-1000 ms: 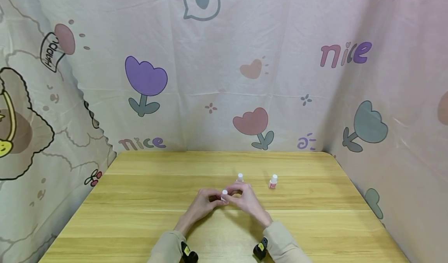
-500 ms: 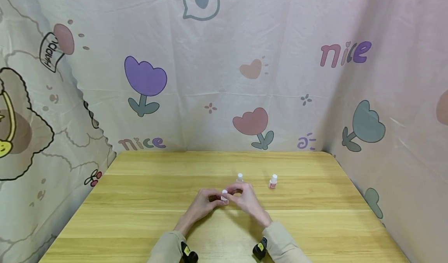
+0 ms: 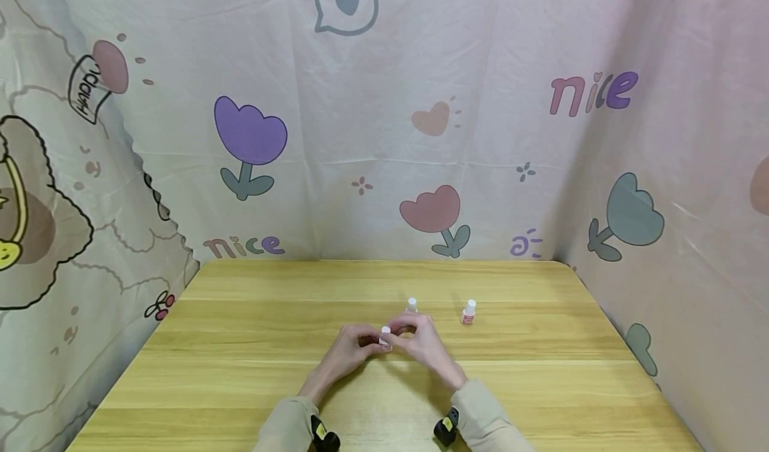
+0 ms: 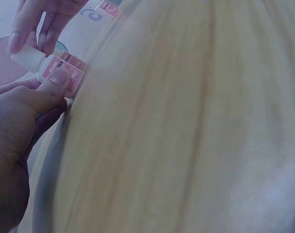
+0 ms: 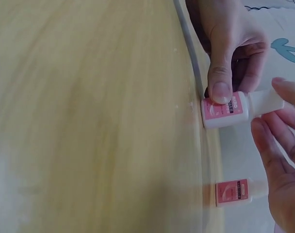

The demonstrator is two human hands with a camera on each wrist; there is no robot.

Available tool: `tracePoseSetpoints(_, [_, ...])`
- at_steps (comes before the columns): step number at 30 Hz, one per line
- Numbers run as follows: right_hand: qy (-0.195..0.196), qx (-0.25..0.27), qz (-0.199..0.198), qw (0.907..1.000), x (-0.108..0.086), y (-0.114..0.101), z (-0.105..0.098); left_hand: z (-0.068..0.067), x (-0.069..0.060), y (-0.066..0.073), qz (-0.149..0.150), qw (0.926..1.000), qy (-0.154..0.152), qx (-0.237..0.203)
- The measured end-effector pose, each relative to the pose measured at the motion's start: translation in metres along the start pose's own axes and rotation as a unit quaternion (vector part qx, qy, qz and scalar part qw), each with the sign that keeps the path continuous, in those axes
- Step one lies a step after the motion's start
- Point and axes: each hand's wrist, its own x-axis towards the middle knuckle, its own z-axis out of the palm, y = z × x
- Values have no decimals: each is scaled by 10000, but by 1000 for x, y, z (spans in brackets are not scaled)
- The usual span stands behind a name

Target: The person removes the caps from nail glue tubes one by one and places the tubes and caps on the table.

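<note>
A pale fabric backdrop printed with tulips, hearts and the word "nice" hangs behind and to both sides of a wood-grained worktop, seemingly to screen off the surroundings.

Near the middle of the worktop, the two hands meet at one small white bottle with a pink label. The left hand pinches its body low down, the thumb lying over the label; this probably steadies the bottle and leaves its upper part free. The right hand comes from the other side and pinches the white cap, a hold that would suit turning the cap or keeping the bottle straight. The cap sits on the bottle, which looks upright; whether its base touches the worktop I cannot tell.

Just beyond the right hand stands a second bottle, its lower part hidden by that hand in the head view. A third bottle stands upright farther right, apart from both, perhaps to stay out of the fingers' way.

Nearer the camera, beige sleeves end above the wrists, leaving the hands bare, and a black wrist device is worn on each arm, angled presumably to watch the grip.
</note>
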Motion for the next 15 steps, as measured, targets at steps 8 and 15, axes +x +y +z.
tracePoseSetpoints(8, [201, -319, 257, 9990, 2, -10, 1, 0, 0, 0, -100, 9999, -28, -48])
tracePoseSetpoints(15, [40, -303, -4, 9995, 1, -2, 1, 0, -1, -1, -33, 10000, -24, -13])
